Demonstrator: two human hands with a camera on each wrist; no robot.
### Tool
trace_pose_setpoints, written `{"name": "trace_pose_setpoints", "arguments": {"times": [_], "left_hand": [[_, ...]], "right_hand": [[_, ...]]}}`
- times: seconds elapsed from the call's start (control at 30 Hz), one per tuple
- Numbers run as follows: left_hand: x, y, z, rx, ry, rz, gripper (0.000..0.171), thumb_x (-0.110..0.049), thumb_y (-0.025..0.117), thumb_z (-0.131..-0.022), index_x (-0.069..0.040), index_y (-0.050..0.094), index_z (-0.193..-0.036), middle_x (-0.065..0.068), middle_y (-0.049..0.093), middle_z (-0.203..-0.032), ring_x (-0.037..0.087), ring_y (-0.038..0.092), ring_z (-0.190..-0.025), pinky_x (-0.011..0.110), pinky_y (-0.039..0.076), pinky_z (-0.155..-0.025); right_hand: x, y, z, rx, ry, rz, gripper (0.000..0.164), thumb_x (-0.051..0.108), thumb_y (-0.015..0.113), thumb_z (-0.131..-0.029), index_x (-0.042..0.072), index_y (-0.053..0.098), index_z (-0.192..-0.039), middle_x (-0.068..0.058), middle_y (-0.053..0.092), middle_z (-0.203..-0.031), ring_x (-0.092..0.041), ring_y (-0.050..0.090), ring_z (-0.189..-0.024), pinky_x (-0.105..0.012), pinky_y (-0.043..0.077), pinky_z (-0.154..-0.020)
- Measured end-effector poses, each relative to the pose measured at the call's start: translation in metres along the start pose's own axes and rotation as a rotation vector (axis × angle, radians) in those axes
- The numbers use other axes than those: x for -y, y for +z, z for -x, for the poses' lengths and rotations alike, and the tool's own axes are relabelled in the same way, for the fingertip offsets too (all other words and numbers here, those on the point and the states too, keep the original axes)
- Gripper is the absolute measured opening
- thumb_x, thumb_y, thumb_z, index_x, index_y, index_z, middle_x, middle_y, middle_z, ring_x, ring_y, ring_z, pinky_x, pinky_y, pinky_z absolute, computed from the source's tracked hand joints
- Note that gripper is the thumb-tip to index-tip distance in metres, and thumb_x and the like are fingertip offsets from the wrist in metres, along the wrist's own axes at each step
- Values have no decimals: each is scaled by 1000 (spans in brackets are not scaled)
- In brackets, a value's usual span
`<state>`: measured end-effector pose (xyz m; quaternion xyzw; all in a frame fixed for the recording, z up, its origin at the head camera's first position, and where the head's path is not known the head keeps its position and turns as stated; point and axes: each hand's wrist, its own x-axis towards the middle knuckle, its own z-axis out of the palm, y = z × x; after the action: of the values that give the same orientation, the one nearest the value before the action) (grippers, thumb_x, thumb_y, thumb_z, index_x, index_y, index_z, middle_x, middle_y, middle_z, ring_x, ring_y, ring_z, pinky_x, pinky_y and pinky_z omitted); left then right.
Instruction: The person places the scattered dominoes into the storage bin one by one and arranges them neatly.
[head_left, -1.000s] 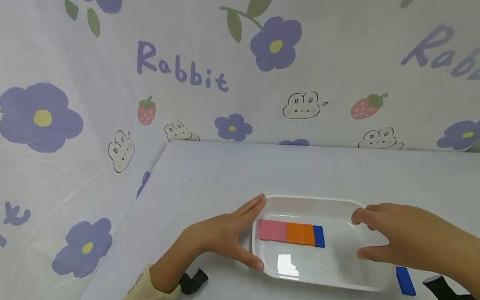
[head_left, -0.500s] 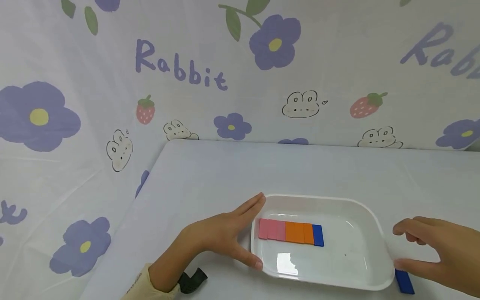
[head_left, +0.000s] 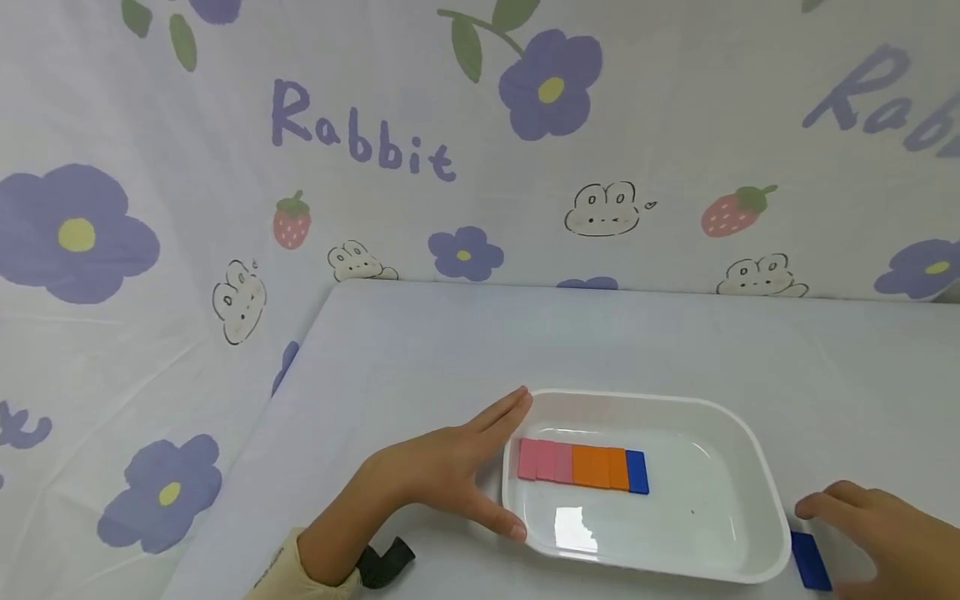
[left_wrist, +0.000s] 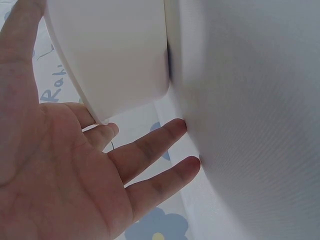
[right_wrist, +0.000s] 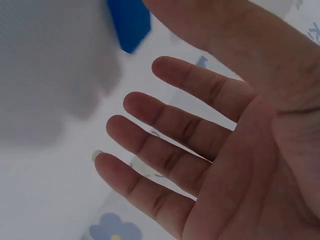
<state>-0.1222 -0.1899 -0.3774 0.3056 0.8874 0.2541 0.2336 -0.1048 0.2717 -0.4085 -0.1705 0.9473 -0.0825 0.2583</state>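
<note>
A white tray (head_left: 667,558) lies on the table with a row of flat tiles inside: pink tiles (head_left: 545,461) at the left, orange tiles (head_left: 600,467) in the middle, a blue tile (head_left: 637,472) at the right end. My left hand (head_left: 450,471) spreads its fingers and thumb along the tray's left end, touching the rim; in the left wrist view two fingertips reach the tabletop. Just right of the tray, a loose blue tile (head_left: 811,561) rests on the table. Over it hovers my right hand (head_left: 892,533), fingers apart and holding nothing; the right wrist view shows the tile (right_wrist: 130,22) beyond the thumb.
The white tabletop (head_left: 450,350) ends at a fabric backdrop (head_left: 660,108) printed with flowers, rabbits and strawberries. A black strap end (head_left: 386,562) shows beside my left wrist.
My right hand has moved from above the tray's right end out to the right and down, beside the loose blue tile. The left hand and the tray have stayed in place.
</note>
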Motion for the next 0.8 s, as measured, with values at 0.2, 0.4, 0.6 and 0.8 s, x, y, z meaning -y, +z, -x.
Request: {"name": "trace_pose_setpoints", "arguments": {"times": [0.2,0.4,0.6,0.8], "left_hand": [[1,0,-1,-2,-3,0,131,-75,75,-69,-30,-7,-161,-16,-12,-165,11,20,-149,45,33,-114],[0,0,-2,-2,-7,2,131,-76,76,-68,-31,-6,-161,-17,-12,-165,11,20,-148,46,34,-113],[0,0,-2,-3,-12,2,131,-76,76,-68,-31,-6,-161,-17,-12,-165,11,21,-148,47,36,-111],[1,1,-2,-6,-17,-2,131,-76,75,-68,-33,-6,-161,-17,-11,-165,11,21,-148,48,37,-110]], "right_hand": [[11,6,-2,-13,-8,-23,78,44,97,-54,13,65,-118,-2,61,-109,-27,60,-93,-59,56,-78],[16,5,-2,-80,-57,26,67,31,98,-55,15,67,-112,2,60,-105,-22,59,-90,-53,57,-79],[17,5,1,-114,-102,28,65,28,98,-55,14,67,-111,2,61,-105,-22,60,-89,-53,57,-78],[16,8,1,-111,-101,2,65,29,99,-54,13,68,-109,2,61,-106,-22,59,-89,-55,57,-79]]}}
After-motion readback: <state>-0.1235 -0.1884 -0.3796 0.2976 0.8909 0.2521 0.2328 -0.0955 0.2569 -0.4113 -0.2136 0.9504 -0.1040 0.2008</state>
